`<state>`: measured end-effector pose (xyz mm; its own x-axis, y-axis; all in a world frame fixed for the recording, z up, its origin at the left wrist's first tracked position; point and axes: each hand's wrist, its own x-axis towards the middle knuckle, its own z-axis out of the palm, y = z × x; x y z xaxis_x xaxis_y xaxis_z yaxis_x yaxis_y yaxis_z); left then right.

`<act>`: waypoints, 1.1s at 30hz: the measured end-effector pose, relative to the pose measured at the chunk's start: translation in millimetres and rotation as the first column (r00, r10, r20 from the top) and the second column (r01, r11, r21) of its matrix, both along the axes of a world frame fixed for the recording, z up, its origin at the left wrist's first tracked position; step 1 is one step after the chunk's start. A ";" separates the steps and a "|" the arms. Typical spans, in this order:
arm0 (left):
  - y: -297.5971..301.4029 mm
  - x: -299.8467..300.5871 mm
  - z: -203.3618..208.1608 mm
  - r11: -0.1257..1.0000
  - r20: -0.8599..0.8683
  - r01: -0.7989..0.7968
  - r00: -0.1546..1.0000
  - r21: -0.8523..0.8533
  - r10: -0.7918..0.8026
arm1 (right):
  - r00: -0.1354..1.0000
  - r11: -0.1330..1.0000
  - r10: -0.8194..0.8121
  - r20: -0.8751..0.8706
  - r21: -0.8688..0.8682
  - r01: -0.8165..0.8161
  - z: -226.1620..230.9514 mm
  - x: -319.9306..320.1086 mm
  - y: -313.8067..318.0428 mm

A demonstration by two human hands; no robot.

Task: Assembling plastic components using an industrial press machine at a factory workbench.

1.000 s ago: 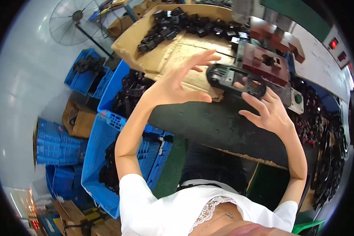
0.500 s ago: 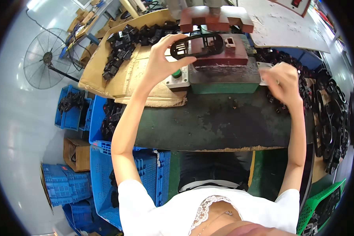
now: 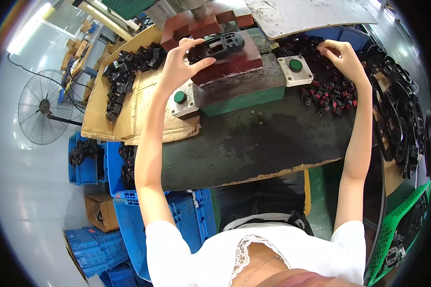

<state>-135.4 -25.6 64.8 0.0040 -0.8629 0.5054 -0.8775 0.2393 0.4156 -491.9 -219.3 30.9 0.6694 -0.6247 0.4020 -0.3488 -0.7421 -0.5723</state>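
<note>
In my left hand (image 3: 183,64) is a black oval plastic frame with openings (image 3: 219,46), gripped by one end between thumb and fingers. The frame lies over the dark red block (image 3: 244,64) of a press, tilted up to the right; I cannot tell whether it rests fully on it. Above hangs the press's red upper die (image 3: 177,34). My right hand (image 3: 342,60) reaches over a pile of small black and red parts (image 3: 328,98) at the right. Its fingertips are pinched together at the pile's far part; anything between them is too small to make out.
White boxes with green buttons (image 3: 295,65) (image 3: 180,97) flank the press base. Black parts (image 3: 122,79) lie on cardboard (image 3: 141,103) at left. Black oval frames (image 3: 397,119) are heaped at far right. Blue crates (image 3: 182,220) stand below left, a green basket (image 3: 392,234) below right.
My right hand has moved from near the right button box out to the pile of small parts. My left hand still holds the frame, now over the block's left side. The whole view has turned.
</note>
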 end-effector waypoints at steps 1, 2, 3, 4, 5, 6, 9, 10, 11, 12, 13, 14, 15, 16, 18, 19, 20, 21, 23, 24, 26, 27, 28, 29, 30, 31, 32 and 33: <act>-1.2 1.9 0.3 0.999 -0.020 0.006 1.000 0.046 -0.005 | 1.000 1.000 -0.007 0.001 0.002 0.007 0.1 -1.6 -1.5; -2.1 3.6 0.6 0.996 -0.040 0.012 0.999 0.091 -0.008 | 0.995 0.999 -0.033 -0.093 0.015 0.035 0.8 -3.2 -3.0; -2.6 4.1 1.8 0.996 -0.039 0.019 0.999 0.092 -0.015 | 0.981 0.998 -0.057 -0.185 0.025 0.063 1.0 -4.9 -4.5; -2.5 4.4 2.9 0.994 -0.031 0.005 1.000 0.112 -0.001 | 0.981 0.997 -0.064 -0.184 0.026 0.070 0.1 -6.3 -5.4; -2.2 4.6 4.0 0.991 -0.022 -0.010 1.000 0.132 0.013 | 0.983 0.996 -0.088 -0.158 0.003 0.090 -1.7 -7.2 -6.1; -1.7 4.0 5.9 0.991 -0.022 -0.003 1.000 0.133 0.006 | 0.985 0.994 -0.113 -0.133 -0.019 0.111 -3.7 -8.3 -6.8; -0.1 0.1 12.3 0.966 -0.066 -0.072 0.994 0.249 0.091 | 0.979 0.981 -0.183 -0.095 -0.088 0.174 -10.0 -14.3 -13.5; 0.7 -1.6 14.5 0.964 -0.018 -0.112 0.993 0.242 0.120 | 0.978 0.980 -0.184 -0.094 -0.089 0.176 -12.0 -14.2 -13.8; 1.0 -2.6 15.8 0.961 0.030 -0.152 0.988 0.233 0.149 | 0.975 0.976 -0.204 -0.087 -0.091 0.196 -13.6 -13.9 -13.7; -1.2 0.8 14.7 0.961 0.032 -0.155 0.988 0.231 0.152 | 0.972 0.973 -0.220 -0.077 -0.093 0.213 -14.8 -11.8 -13.4; -6.5 5.8 12.0 0.952 0.036 -0.137 0.991 0.272 0.133 | 0.973 0.973 -0.217 -0.074 -0.095 0.210 -16.3 -9.0 -13.2; -8.8 9.9 10.6 0.942 0.040 -0.120 0.993 0.313 0.113 | 0.978 0.979 -0.191 -0.083 -0.094 0.183 -17.8 -5.5 -12.8; -10.1 5.6 12.4 0.943 0.037 -0.114 0.994 0.313 0.107 | 0.980 0.982 -0.172 -0.097 -0.091 0.163 -19.9 -4.1 -12.4; -10.6 0.3 14.7 0.927 0.044 -0.127 0.992 0.354 0.119 | 0.983 0.981 -0.168 -0.070 -0.106 0.160 -22.5 -2.3 -9.5; -9.5 -4.3 15.1 0.909 0.054 -0.142 0.990 0.391 0.131 | 0.978 0.985 -0.161 -0.130 -0.088 0.150 -24.3 4.5 -6.2; -8.2 -3.5 12.7 0.946 0.050 -0.088 0.996 0.310 0.076 | 0.971 0.989 -0.145 -0.188 -0.068 0.135 -22.9 9.4 -3.9; -7.8 -1.7 9.3 0.973 0.052 -0.032 0.998 0.228 0.021 | 0.958 0.983 -0.177 -0.226 -0.090 0.161 -23.3 12.4 2.4; -10.0 3.8 3.6 0.974 0.050 -0.029 0.999 0.224 0.019 | 0.957 0.982 -0.181 -0.227 -0.094 0.163 -23.0 12.2 4.0; -14.0 18.4 -7.5 0.971 0.029 -0.150 0.989 0.186 0.147 | 0.966 0.975 -0.184 -0.180 -0.155 0.157 -30.3 17.2 5.4; -13.9 17.1 -7.2 0.971 0.026 -0.151 0.989 0.188 0.148 | 0.966 0.976 -0.182 -0.183 -0.154 0.155 -34.7 18.1 3.5; -11.3 17.9 -5.5 0.998 -0.210 -0.047 0.976 0.038 0.054 | 0.964 0.952 -0.199 -0.174 -0.268 0.148 -42.7 19.9 -3.2; -5.0 21.8 -3.4 0.999 -0.313 -0.021 0.950 -0.047 0.005 | 0.967 0.956 -0.169 -0.189 -0.270 0.114 -44.2 21.8 -5.7; 0.4 35.4 -6.9 0.999 -0.396 -0.030 0.918 -0.041 0.011 | 0.972 0.959 -0.126 -0.197 -0.277 0.068 -42.9 26.6 -9.5; 5.2 51.6 -11.5 0.998 -0.477 -0.041 0.879 -0.037 0.019 | 0.952 0.973 -0.124 -0.280 -0.224 0.060 -38.0 23.5 -10.6; 13.3 60.2 -15.1 0.988 -0.435 -0.119 0.898 -0.094 0.067 | 0.966 0.982 -0.154 -0.208 -0.140 0.126 -30.5 27.6 4.3; 18.9 63.7 -14.6 0.967 -0.424 -0.240 0.887 -0.089 0.181 | 0.963 0.955 -0.152 -0.223 -0.286 0.084 -40.2 16.7 -4.2; 24.4 81.7 -20.0 0.927 -0.377 -0.356 0.880 -0.120 0.290 | 0.941 0.937 -0.158 -0.298 -0.346 0.048 -41.2 13.3 -8.9; 31.0 104.4 -29.6 0.872 -0.334 -0.465 0.855 -0.153 0.397 | 0.955 0.938 -0.142 -0.261 -0.342 0.046 -42.2 10.7 -7.8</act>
